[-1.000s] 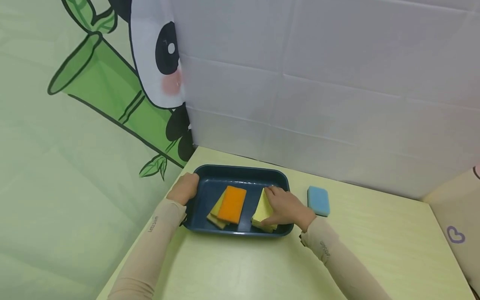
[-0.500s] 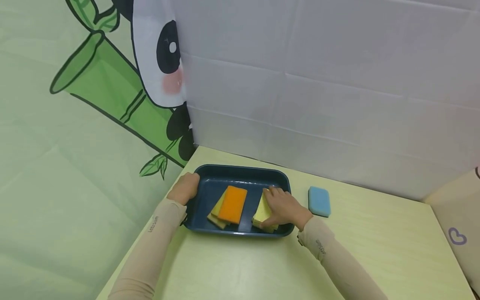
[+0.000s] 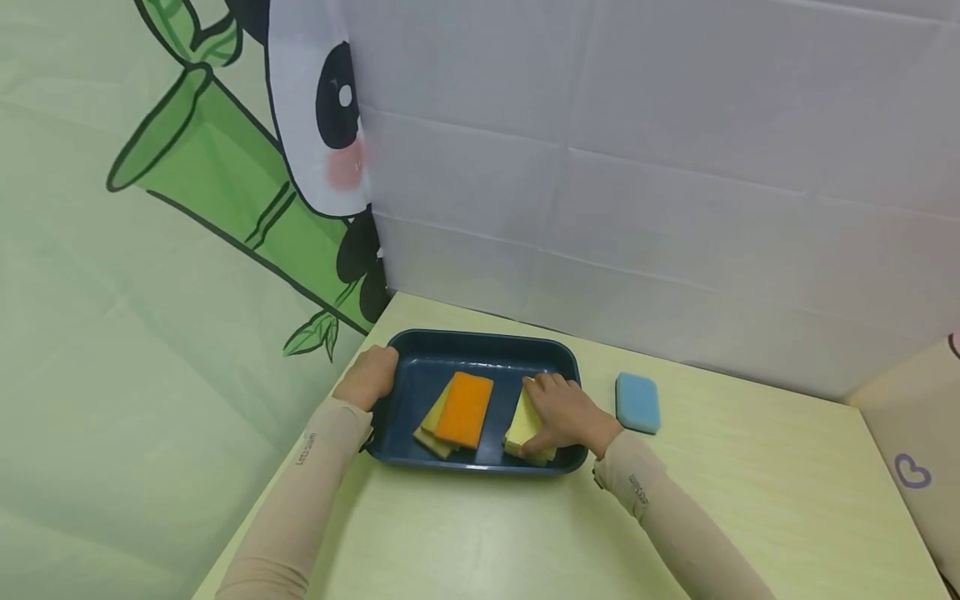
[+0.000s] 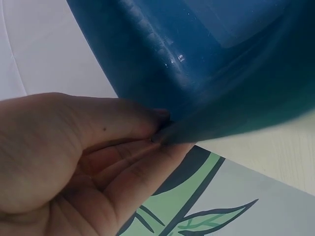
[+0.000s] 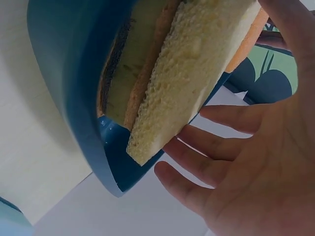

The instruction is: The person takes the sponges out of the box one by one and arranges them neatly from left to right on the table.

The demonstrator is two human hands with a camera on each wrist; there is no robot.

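Observation:
A dark blue rectangular tray [image 3: 483, 337] stands near the table's left edge. My left hand [image 3: 369, 377] grips its left rim; in the left wrist view, thumb and fingers pinch the tray wall [image 4: 236, 115]. Inside the tray on the right lies a stack of sponges, topped by a pale yellow sponge [image 3: 522, 423]. My right hand [image 3: 564, 410] holds this top sponge, thumb at the near side and fingers at the far side. The right wrist view shows fingertips [image 5: 172, 145] at the sponge's edge, with layers beneath. An orange sponge [image 3: 465, 408] leans over yellowish sponges [image 3: 433, 417] left of the stack.
A blue sponge [image 3: 637, 402] lies on the pale table [image 3: 480, 533] just right of the tray. White sheeting [image 3: 637, 208] stands behind the table. A green panda-and-bamboo print [image 3: 225, 167] hangs at the left, and a pale panel [image 3: 911, 442] stands at the right.
The right hand has shifted very slightly to the left over the yellow sponge, its forearm moving with it. The left hand and tray stay in place.

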